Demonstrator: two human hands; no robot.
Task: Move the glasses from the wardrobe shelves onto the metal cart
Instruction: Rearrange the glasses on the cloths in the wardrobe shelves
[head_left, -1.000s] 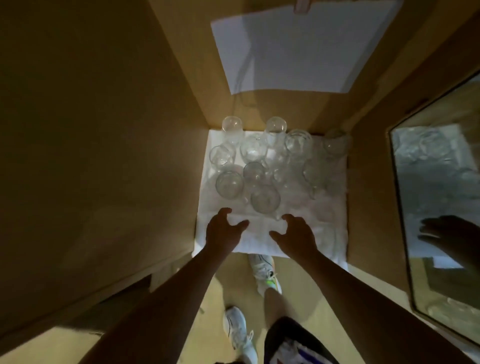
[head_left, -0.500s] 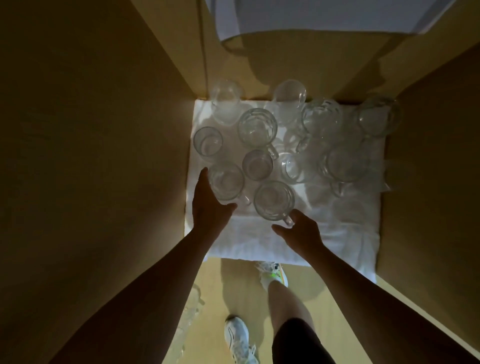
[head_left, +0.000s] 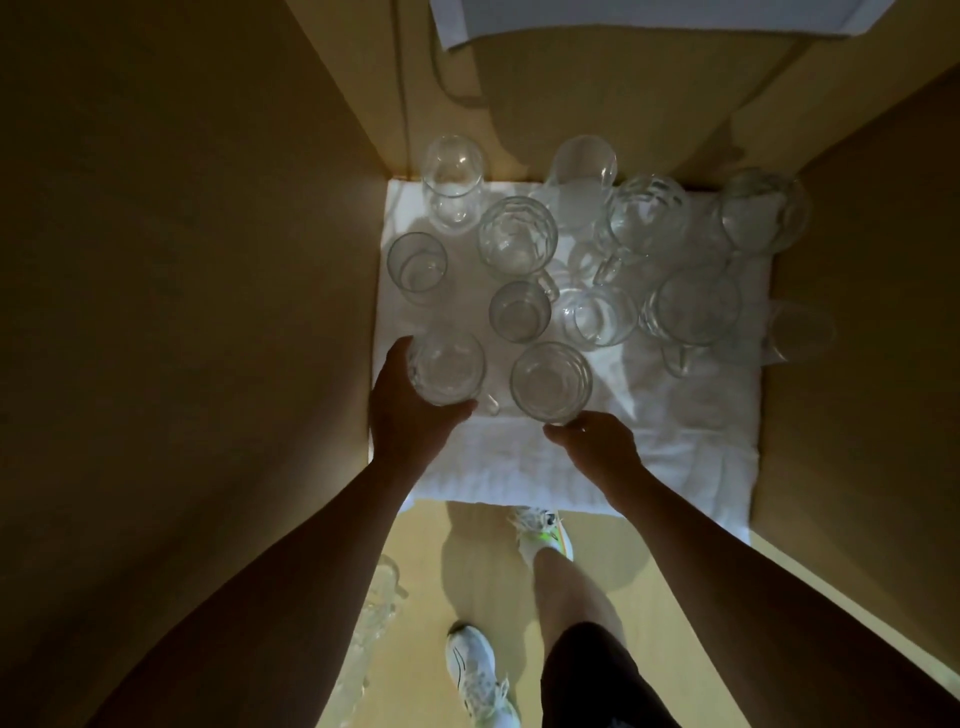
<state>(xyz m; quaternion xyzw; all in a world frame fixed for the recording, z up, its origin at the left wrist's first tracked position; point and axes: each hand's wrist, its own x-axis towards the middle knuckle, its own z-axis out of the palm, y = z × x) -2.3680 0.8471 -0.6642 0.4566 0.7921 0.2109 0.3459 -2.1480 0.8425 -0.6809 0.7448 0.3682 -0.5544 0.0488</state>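
Several clear glasses and mugs stand on a white cloth on the wardrobe shelf. My left hand wraps round the front-left glass mug, fingers on its left side and thumb at its near side. My right hand reaches the near side of the front-middle glass mug, its fingers curled there against the glass. Behind stand a small tumbler, a tall glass and a faceted mug. The metal cart is out of view.
Wooden wardrobe walls close in at the left and right. A higher shelf with white cloth hangs above the back. More glassware shows below the shelf at the lower left. My feet stand on the yellow floor.
Both hands moved forward from the cloth's front edge to the two front mugs. The left hand closed round the front-left mug, and the right hand reached the front-middle one.
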